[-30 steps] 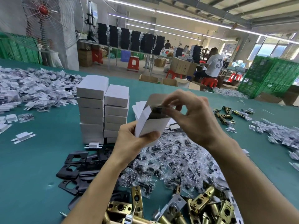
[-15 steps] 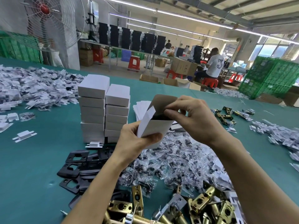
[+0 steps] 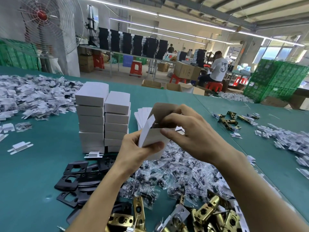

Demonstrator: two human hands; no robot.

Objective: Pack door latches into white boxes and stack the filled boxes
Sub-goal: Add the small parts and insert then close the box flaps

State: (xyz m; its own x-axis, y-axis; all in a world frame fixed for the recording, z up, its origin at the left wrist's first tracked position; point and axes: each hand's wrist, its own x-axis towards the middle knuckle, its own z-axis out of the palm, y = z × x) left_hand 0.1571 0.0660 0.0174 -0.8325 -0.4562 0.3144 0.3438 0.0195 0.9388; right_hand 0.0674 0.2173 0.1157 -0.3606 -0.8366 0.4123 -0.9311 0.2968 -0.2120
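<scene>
**Filling a white box held over the counter**

Both hands are clamped on one white box (image 3: 153, 139), held upright in the air. The left hand (image 3: 133, 149) grips its lower body, thumb across the front wall. The right hand (image 3: 194, 138) pinches the open mouth, thumb outside and fingers curled in over something dark inside; what it is I cannot tell.

The box looks like thin card: light, and easy to crush. It is best held by its corners and folded edges rather than its flat walls.

The stacks of closed boxes (image 3: 93, 118) stand at ten o'clock from the hands, and flat box blanks (image 3: 142, 114) lie at twelve. Clear bagged parts (image 3: 175, 171) are heaped just below at six. Further out at six are the brass latches (image 3: 209, 213), likely heavy, rigid and slick. Black plates (image 3: 73, 174) lie at eight on the green counter (image 3: 33, 181).
</scene>
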